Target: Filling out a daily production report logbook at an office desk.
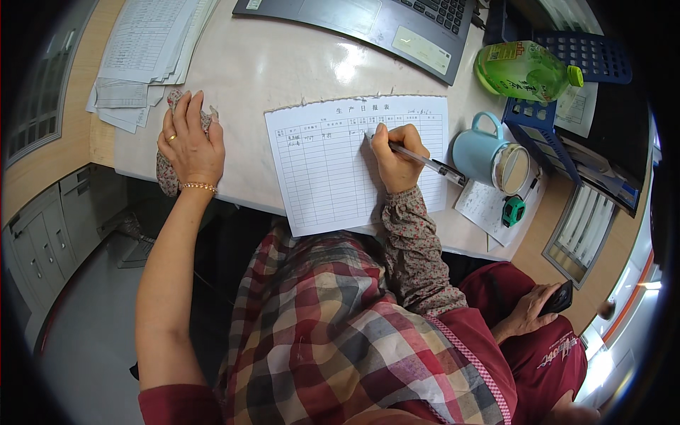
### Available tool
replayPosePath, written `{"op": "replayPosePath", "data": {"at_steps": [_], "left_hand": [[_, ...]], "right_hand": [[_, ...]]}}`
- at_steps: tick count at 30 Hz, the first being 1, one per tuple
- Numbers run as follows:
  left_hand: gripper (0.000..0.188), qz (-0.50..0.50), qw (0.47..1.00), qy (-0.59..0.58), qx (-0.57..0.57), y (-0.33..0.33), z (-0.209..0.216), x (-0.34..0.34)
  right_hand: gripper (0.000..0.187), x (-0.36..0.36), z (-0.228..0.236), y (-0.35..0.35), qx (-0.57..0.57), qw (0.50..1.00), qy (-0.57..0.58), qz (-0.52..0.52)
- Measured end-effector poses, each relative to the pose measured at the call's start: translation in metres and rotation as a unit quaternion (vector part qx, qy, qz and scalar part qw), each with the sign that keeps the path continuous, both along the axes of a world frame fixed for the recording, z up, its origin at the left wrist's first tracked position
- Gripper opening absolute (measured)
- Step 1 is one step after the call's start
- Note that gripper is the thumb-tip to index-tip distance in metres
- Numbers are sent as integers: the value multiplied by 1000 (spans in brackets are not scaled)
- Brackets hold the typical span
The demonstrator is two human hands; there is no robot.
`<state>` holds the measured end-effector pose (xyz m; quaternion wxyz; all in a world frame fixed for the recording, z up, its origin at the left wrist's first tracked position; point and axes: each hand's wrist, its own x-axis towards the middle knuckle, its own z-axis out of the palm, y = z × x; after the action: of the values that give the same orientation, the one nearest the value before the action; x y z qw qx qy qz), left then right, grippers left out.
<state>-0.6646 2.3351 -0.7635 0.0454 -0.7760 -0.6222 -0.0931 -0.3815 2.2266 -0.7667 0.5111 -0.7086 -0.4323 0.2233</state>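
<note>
A white ruled form sheet (333, 177) lies on the pale desk (283, 71) in front of me. My right hand (398, 156) grips a clear pen (425, 161), its tip on the upper rows of the form. My left hand (190, 142) rests at the desk's left edge on a crumpled patterned cloth (167, 178), fingers spread over it. A gold bracelet sits on that wrist.
A light blue mug (490, 152), a green bottle (524, 71), a green tape measure (513, 210) and blue trays (542, 131) stand at the right. A laptop (382, 21) is behind the form, paper stacks (142, 49) at the left. Another person's hand (531, 308) holds a phone (558, 297) lower right.
</note>
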Motion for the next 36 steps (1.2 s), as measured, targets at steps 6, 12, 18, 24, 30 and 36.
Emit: {"op": "replayPosePath", "data": {"at_steps": [6,12,18,24,30,36], "left_hand": [[50,-3,1000,-4,1,1,5,-5],[52,-2,1000,-3,-2,0,14,-13],[53,-3,1000,1,-4,-1,21,-21],[49,7,1000,6,-16,-3,22,-20],[51,4,1000,3,-9,-1,21,-19],[52,1,1000,0,-4,-3,20,-26]], "right_hand": [[28,-6,7,1,0,1000,12,-17],[29,-15,13,0,15,999,17,-28],[28,-21,20,0,6,999,20,-29],[29,-22,20,0,5,999,19,-28],[29,-20,19,0,5,1000,17,-24],[29,-27,23,0,12,1000,12,-21]]}}
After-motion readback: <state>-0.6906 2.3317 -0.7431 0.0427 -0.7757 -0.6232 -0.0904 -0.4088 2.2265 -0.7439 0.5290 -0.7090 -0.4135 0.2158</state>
